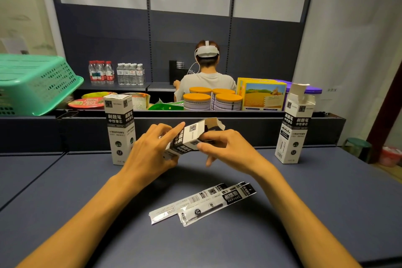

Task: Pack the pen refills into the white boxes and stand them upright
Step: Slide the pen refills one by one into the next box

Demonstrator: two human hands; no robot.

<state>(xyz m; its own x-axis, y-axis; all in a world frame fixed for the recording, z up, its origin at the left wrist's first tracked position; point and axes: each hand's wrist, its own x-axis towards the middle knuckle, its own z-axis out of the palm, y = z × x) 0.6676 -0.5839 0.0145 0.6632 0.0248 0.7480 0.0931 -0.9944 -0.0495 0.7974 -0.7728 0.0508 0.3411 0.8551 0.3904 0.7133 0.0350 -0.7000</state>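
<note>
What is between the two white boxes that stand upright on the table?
In the head view, the left hand and right hand grip a third, tilted box with open flaps, between the left box and right box.

I see both hands holding a white box (188, 137) tilted above the counter (304, 202), its top flap open toward the right. My left hand (150, 148) grips its lower end; my right hand (224, 146) pinches near the open end. Two pen refill packets (204, 202) lie flat on the counter nearer me. A closed box (120, 128) stands upright at left, an open-topped box (294, 124) at right.
</note>
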